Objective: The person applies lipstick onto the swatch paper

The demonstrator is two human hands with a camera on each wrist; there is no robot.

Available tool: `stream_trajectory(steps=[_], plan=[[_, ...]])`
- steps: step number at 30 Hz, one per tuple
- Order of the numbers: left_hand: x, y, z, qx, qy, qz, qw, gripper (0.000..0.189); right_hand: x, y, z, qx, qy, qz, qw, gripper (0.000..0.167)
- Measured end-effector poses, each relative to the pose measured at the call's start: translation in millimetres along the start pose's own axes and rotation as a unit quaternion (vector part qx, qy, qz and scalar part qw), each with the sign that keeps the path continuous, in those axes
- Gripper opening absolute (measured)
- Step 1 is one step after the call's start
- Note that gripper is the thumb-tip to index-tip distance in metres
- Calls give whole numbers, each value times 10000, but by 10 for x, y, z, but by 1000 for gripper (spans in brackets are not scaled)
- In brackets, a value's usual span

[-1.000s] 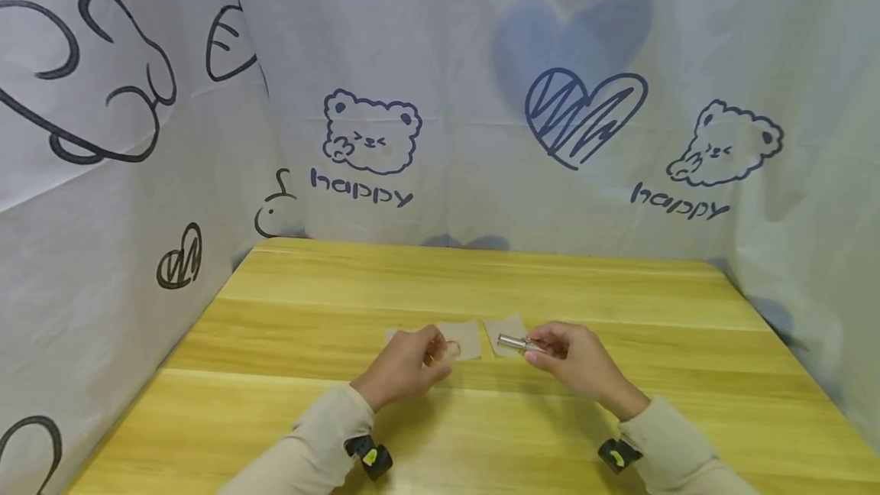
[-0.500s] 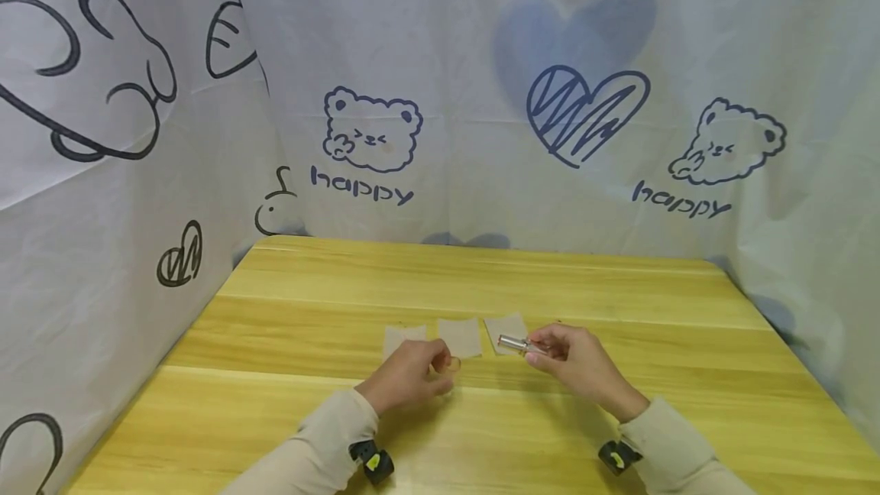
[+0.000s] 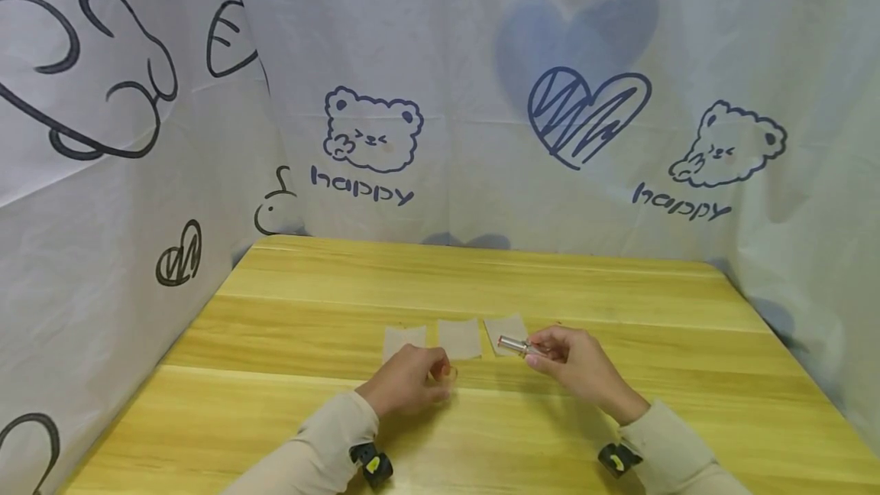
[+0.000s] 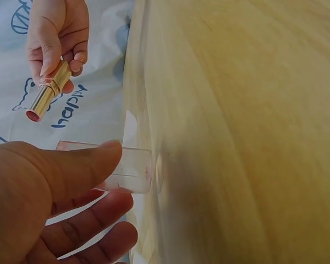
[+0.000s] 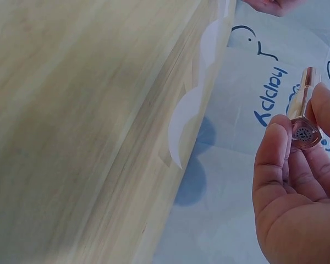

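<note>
My left hand point(image 3: 406, 380) pinches a clear, hollow lipstick cap point(image 4: 135, 170) between thumb and fingers. Reddish marks show on the cap's clear walls in the left wrist view. My right hand point(image 3: 584, 363) grips a shiny gold lipstick tube point(image 3: 512, 344) by its base, the uncapped end pointing left toward the other hand. That end of the tube looks reddish in the left wrist view. In the right wrist view, the base of the lipstick point(image 5: 303, 135) faces the camera, with a round dark pattern on it. Both hands are over the table, a short gap between them.
Three beige paper squares lie in a row on the wooden table point(image 3: 309, 418): a left one point(image 3: 402, 337), a middle one point(image 3: 459, 338) and a right one point(image 3: 502, 325) partly behind the lipstick. White printed curtains point(image 3: 474, 174) enclose the table's back and sides.
My left hand has drawn back toward me with the cap, uncovering the left and middle paper squares. My right hand has stayed almost still with the lipstick.
</note>
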State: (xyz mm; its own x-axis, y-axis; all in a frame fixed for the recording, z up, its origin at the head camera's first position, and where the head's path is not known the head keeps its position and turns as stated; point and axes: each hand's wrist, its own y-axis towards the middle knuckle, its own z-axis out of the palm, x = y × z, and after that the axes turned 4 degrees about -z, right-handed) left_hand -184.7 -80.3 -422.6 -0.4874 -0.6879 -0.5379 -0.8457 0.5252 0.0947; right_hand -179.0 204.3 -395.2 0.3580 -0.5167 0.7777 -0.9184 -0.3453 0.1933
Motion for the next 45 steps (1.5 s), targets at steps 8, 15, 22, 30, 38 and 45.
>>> stream_trajectory(steps=[8,15,22,30,38,45], plan=[[-1,1,18,47,-28,-95,9999,25,-21,-4,4,-5,12,-23,10000,22],[-6,-3,16,95,-44,-97,9999,23,-19,-9,-7,14,51,-13,10000,24],[-12,-7,-3,235,9,-156,9996,25,-13,-20,-16,23,76,-38,10000,24],[-112,7,-83,-37,-470,-315,9984,57,46,-24,10,-182,-22,78,9998,22],[-420,52,-89,-808,-1931,-162,9777,37,171,-45,123,-560,94,-476,9973,21],[-635,117,-4,-624,-4121,-1035,9031,34,242,-76,242,-1025,-101,-952,9901,20]])
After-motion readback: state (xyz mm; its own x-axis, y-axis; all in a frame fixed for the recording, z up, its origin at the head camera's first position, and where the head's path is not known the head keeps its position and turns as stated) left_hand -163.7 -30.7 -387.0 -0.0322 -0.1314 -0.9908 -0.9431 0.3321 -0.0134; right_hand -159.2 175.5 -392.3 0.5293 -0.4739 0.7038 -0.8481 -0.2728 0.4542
